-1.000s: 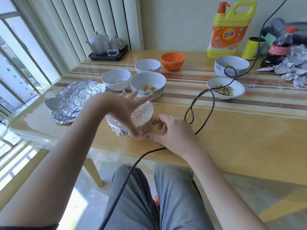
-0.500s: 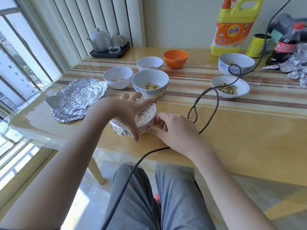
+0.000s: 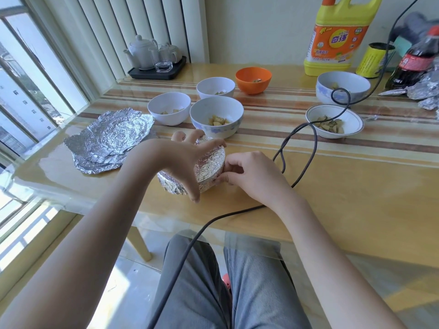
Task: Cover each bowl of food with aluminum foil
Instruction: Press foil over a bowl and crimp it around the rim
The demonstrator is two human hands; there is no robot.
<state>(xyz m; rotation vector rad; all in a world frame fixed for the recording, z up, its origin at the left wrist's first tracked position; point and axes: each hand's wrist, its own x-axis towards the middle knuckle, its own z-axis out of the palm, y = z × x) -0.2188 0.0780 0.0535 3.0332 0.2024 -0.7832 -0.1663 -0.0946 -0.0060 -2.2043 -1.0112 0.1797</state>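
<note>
- Here we have the foil-covered bowl [image 3: 209, 167] near the front edge of the table [image 3: 356, 186], between our two hands.
- Our left hand [image 3: 183, 160] lies across its top with fingers spread and straight, pressing the foil down; our right hand [image 3: 249, 174] has its fingers curled, pinching the foil at the bowl's right side.
- We judge the foil thin, light and easily torn, holding whatever crease we give it, so it wants crimping under the rim, not tugging; the bowl beneath looks rigid and breakable, best steadied from above.
- Spare foil sheets [image 3: 111, 136] lie stacked to the left, well apart from the bowl.
- Still uncovered: a blue-patterned bowl [image 3: 216, 117] with yellowish chunks just behind, two white bowls [image 3: 169, 108] [image 3: 215, 87] with a few pieces, an orange bowl [image 3: 253, 79], a blue-and-white bowl [image 3: 342, 87], and a shallow dish [image 3: 335, 122] of cut pieces.
- A dark cable [image 3: 299, 153] loops over the table beside our right hand.
</note>
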